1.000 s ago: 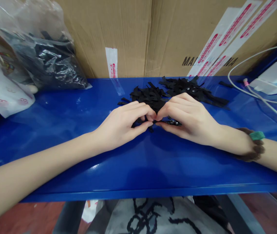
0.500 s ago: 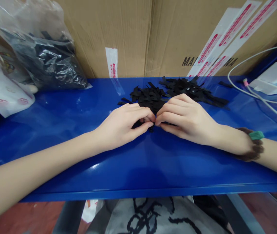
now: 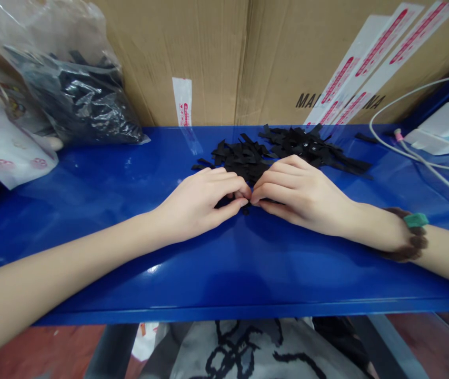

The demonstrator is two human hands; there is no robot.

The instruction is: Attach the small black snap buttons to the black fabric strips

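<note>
Left hand (image 3: 204, 202) and right hand (image 3: 309, 195) pinch closed (on what, I can't tell); black strips (image 3: 243, 155) lie near, seemingly for reach.

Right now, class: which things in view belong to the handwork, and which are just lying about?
Seemingly in use:
- left hand
- right hand
- black strips beside them
- blue table

Seemingly lying about:
- plastic bag
- white cable
- cardboard box

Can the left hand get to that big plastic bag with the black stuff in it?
Probably yes: the way from the left hand to the clear plastic bag looks free across the blue tabletop, though that hand's fingers are pinched together.
</note>
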